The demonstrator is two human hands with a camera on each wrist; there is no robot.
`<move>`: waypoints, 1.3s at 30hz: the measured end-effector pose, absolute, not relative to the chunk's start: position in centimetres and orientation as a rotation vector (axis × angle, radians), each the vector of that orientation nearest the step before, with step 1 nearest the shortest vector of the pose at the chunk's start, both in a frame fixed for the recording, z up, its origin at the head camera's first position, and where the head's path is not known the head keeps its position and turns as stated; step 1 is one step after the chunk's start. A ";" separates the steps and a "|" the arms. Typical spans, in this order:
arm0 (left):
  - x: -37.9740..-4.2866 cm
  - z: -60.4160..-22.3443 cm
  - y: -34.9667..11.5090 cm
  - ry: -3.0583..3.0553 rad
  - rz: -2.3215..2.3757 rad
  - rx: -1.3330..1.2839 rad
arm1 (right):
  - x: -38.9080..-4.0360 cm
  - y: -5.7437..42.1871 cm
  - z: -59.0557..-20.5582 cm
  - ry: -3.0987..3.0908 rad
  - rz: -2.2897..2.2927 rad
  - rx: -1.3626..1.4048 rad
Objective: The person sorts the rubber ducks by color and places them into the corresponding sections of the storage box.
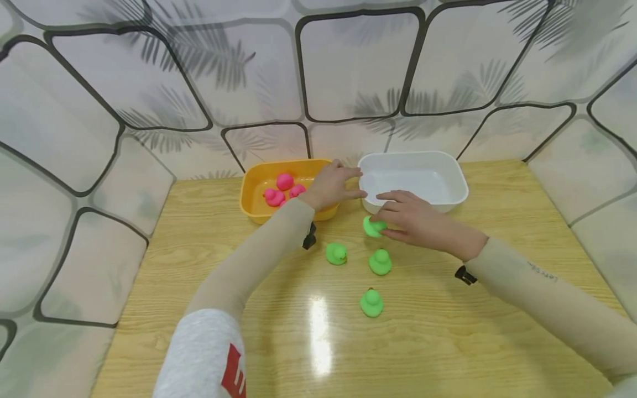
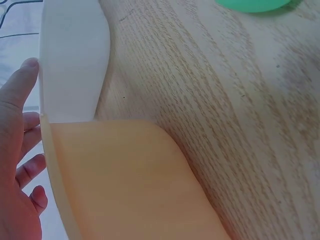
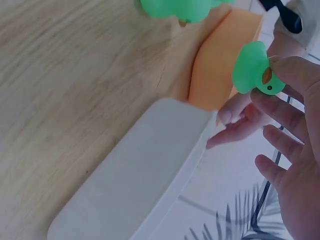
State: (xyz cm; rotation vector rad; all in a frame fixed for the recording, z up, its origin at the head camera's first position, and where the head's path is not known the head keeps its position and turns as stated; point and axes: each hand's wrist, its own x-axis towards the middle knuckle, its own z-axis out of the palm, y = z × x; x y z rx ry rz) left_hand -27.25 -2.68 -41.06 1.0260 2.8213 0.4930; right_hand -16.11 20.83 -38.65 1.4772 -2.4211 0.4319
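A green rubber duck [image 3: 250, 67] is pinched between the thumb and index finger of my right hand [image 1: 415, 221], just in front of the white basin [image 1: 463, 190]; its other fingers are spread. My left hand [image 1: 330, 185] reaches over the right end of the orange basin [image 1: 249, 207], its extended fingers at the white basin's left rim. Whether they touch that rim is hard to tell. Several pink rubber ducks, one of them this duck [image 1: 273, 197], lie in the orange basin, some partly hidden by my left arm.
Three more green ducks stand on the wooden table [image 1: 199, 237]: a left one [image 1: 335, 254], a middle one [image 1: 380, 262] and a nearer one [image 1: 371, 303]. Patterned fabric walls [image 1: 358, 66] enclose the table at the back and sides, close behind both basins.
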 end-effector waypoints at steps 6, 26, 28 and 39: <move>-27.3 -41.2 -2.7 2.814 0.520 1.024 | -17.2 22.3 -38.3 -2.460 0.446 1.414; -27.2 -41.2 -2.8 2.789 0.547 1.012 | -20.1 25.5 -38.0 -2.696 0.448 1.250; -27.2 -41.2 -2.8 2.789 0.549 1.018 | -20.5 25.7 -37.9 -2.715 0.431 1.239; -27.3 -41.2 -2.8 2.790 0.539 1.011 | -22.3 26.6 -37.3 -2.853 0.384 1.134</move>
